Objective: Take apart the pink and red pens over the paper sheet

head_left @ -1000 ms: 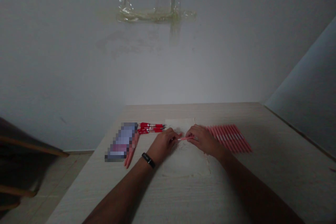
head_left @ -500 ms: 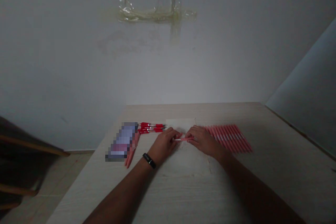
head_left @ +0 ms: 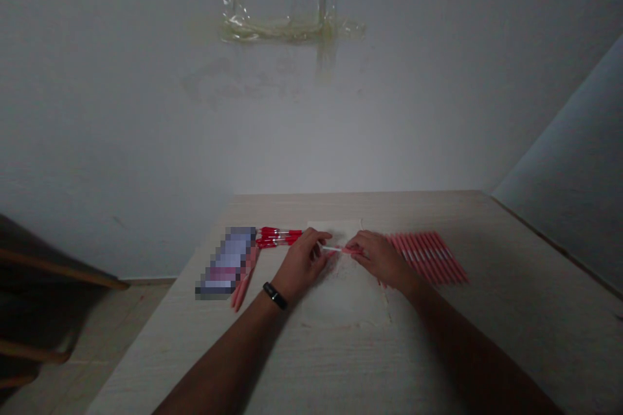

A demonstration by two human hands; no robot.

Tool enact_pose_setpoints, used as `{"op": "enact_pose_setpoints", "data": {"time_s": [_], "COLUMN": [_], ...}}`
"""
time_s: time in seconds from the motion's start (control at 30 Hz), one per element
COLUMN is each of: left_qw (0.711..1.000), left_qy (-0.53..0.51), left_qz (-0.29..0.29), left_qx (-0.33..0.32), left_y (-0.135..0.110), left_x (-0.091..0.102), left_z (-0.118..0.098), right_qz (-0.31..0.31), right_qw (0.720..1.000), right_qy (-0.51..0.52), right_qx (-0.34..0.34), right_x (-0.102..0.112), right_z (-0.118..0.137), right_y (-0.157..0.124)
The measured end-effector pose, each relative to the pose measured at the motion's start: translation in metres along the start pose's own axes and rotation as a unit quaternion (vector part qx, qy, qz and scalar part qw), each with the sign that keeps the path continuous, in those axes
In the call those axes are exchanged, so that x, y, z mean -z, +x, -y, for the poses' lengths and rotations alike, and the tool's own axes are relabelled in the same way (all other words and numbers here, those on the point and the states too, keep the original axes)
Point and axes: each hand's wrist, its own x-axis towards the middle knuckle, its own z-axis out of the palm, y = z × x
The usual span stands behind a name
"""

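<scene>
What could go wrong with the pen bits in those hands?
1. The thin refill, pinched by the left hand, looks bendy. It might bend or snap, and ink could mark the paper.
2. The right hand, holding the pink barrel, sits close to the row of barrels. A bump might scatter them.
3. The room is dim, so small parts may be hard to see.

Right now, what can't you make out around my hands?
Head view, all dim:
Thin pink piece pinched between left hand and right hand: too small to identify.
Flat box beside the left hand: pixelated, unreadable.
Red pens: tips hidden behind left hand.
Pink row: partly behind right hand, too blurred to count.
</scene>
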Motion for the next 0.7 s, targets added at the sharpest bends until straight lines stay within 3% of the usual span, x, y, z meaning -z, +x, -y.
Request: {"op": "enact_pose_setpoints", "data": {"time_s": [0.13,0.27,0.7], "left_qw": [0.999,0.993,0.985], "left_qy": [0.015,0.093,0.135], "left_qz": [-0.010,0.012,0.082], "left_qx": [0.035,0.077,0.069], "left_y": [-0.001,-0.002,-0.005], "left_x": [-0.003,-0.007,-0.009], "left_z": [0.007,0.018,0.011], "right_qz": [-0.021,-0.045,-0.047], "right_qw": [0.999,0.997,0.997], "right_qy": [0.022,0.035,0.023], "right_qx": [-0.018,-0.051,-0.062], "right_x": [0.000,-0.002,0.000], "right_z": [-0.001,-0.003,-0.004], "right_y": [0.000,-0.001,-0.003]}}
